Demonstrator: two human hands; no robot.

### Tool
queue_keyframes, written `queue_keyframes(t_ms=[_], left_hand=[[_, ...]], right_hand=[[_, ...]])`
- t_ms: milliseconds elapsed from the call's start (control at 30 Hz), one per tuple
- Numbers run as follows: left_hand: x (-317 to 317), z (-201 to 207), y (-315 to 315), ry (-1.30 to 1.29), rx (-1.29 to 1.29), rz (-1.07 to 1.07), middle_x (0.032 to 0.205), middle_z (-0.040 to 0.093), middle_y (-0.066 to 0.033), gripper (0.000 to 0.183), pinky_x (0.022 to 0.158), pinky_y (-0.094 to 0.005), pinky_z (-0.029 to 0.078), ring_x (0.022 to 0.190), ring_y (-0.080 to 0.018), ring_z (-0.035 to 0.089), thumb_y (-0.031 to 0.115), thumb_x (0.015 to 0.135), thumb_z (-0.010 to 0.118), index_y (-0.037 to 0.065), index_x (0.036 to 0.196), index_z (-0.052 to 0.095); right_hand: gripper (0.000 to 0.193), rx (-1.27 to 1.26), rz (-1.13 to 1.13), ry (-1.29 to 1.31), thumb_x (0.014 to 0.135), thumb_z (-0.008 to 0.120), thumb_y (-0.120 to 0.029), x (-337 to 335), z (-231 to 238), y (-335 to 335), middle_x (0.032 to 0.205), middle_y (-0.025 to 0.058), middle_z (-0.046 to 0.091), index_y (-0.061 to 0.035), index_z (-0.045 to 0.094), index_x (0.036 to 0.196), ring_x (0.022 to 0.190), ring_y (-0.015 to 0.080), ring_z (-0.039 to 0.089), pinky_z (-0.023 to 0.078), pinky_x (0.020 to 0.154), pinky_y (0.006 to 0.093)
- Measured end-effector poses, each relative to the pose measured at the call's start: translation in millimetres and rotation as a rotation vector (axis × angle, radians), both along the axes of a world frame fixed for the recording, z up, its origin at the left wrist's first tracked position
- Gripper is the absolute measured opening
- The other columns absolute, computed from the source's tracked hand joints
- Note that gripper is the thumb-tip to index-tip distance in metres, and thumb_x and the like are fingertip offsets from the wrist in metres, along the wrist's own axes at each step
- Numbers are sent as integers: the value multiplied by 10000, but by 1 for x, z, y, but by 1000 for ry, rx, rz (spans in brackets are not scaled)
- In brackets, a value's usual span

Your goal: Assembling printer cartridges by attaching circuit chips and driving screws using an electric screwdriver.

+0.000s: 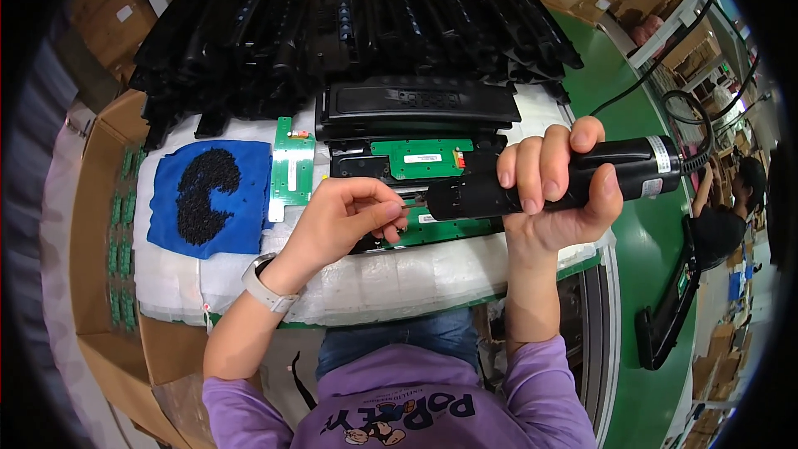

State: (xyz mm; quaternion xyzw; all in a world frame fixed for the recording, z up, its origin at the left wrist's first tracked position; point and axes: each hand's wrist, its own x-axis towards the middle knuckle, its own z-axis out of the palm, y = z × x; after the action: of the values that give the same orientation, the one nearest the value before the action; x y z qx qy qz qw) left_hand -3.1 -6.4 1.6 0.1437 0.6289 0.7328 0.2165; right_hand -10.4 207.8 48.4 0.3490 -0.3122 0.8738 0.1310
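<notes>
My right hand [555, 179] is wrapped around a black corded electric screwdriver [474, 196], held nearly level with its tip toward the left. At that tip, my left hand [353, 214] pinches thumb and forefinger together; whatever lies between them is too small to make out. Below both hands is a black plastic housing [359, 160] with a green circuit board [399, 160] in it. A second green board [455, 231] lies nearer me, partly hidden by my hands and the screwdriver. To the left sits another green board [283, 175], beside a blue cloth [170, 208] bearing many small black screws [197, 191].
Long black housings [249, 41] are piled along the back, with one black cover [416, 104] in front. A cardboard box [100, 283] with green boards stands at the left. The screwdriver's cable [702, 150] loops at the right. Another person [723, 224] is far right.
</notes>
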Motion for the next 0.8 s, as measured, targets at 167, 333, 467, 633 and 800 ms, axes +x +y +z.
queue_keyframes(t_ms=[167,333,467,633,800], left_hand=[[0,3,-1,3,-45,-2,760,658,-81,62,622,-218,512,668,-106,629,7,844,619,-50,861,638],[-2,2,-3,44,-116,-17,751,659,-81,40,611,-215,511,656,-106,630,-21,811,645,-53,836,643],[-2,11,-9,54,-122,4,744,658,-83,56,595,-211,507,645,-113,638,-25,790,668,-47,829,634],[7,20,-27,246,-203,40,844,665,-66,210,649,-237,493,766,-117,636,43,731,728,5,913,632],[5,26,-83,966,-1031,604,918,632,-149,345,740,-366,478,847,-315,600,217,741,725,-4,984,620]], right_hand=[[285,-7,63,-2,869,515,-293,-2,0,1,607,41,484,-51,468,1014,448,150,456,445,568,350],[273,68,97,39,877,501,-267,-5,3,-4,616,49,493,-44,470,1032,451,146,458,455,559,340],[252,32,41,-37,885,487,-251,-2,12,-17,609,47,487,-44,477,1027,447,147,451,449,546,337],[217,18,101,-197,875,485,-218,-1,16,-33,581,48,467,-39,484,997,428,156,437,432,507,335],[233,516,-4,-190,716,710,-78,15,10,-39,699,36,570,-2,559,876,563,86,518,415,535,221]])
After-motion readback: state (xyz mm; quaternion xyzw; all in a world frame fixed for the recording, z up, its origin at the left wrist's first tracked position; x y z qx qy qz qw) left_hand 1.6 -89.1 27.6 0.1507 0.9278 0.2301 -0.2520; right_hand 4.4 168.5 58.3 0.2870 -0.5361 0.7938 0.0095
